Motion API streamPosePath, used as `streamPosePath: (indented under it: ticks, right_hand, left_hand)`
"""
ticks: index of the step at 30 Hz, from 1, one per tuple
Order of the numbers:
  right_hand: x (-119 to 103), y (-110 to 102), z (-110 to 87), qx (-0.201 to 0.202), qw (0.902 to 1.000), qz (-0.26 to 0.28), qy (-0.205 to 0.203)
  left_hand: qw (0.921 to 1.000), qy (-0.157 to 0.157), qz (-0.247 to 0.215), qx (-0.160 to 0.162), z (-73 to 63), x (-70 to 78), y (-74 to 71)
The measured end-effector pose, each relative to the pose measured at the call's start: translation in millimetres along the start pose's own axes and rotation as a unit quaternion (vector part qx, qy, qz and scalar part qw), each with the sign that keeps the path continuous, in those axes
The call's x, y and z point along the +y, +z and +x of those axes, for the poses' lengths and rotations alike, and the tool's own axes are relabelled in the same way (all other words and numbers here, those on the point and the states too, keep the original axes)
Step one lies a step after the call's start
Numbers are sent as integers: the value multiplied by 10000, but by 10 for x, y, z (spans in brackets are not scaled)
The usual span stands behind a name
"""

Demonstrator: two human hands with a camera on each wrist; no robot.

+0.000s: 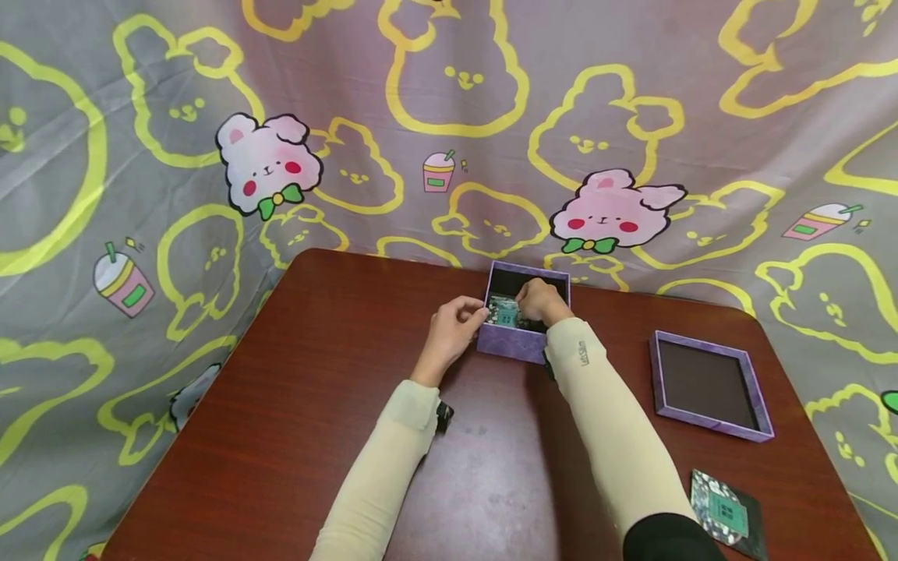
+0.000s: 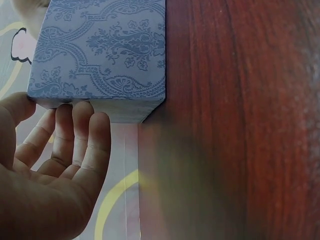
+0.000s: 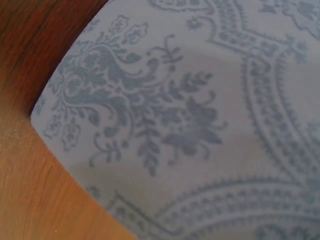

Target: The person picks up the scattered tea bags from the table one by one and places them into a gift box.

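A purple patterned open box (image 1: pixel 510 344) sits at the far side of the table. Inside it lies a flat packet (image 1: pixel 502 312) with a black-and-white floral print and a teal label. My left hand (image 1: pixel 454 329) holds the box at its near left corner. In the left wrist view, the left thumb is at the top edge and the fingers (image 2: pixel 97 132) lie against the side wall. My right hand (image 1: pixel 542 301) reaches into the box with bent fingers, over the packet's right part; I cannot tell whether it pinches anything. The right wrist view shows only the box's outer wall (image 3: pixel 165 115).
A shallow purple lid (image 1: pixel 708 386), dark inside, lies on the right of the brown table (image 1: pixel 295 436). Nearer, by the right forearm, is a similar flat packet (image 1: pixel 726 510) with a teal label. A printed curtain (image 1: pixel 393 241) hangs close behind the table.
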State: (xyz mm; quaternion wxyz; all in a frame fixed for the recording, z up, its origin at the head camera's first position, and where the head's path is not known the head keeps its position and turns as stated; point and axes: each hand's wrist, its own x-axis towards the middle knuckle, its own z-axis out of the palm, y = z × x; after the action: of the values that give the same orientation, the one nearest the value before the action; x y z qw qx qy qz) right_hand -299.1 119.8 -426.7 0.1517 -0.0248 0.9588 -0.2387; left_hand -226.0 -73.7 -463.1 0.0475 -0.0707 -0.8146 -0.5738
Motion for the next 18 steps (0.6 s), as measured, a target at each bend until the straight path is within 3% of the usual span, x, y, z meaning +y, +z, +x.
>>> streamPosePath:
  ticks: [18]
  right_hand:
    - [-94, 26, -53, -137, 9973, -656, 288]
  left_hand:
    - [10000, 48, 3, 63, -6, -16, 12]
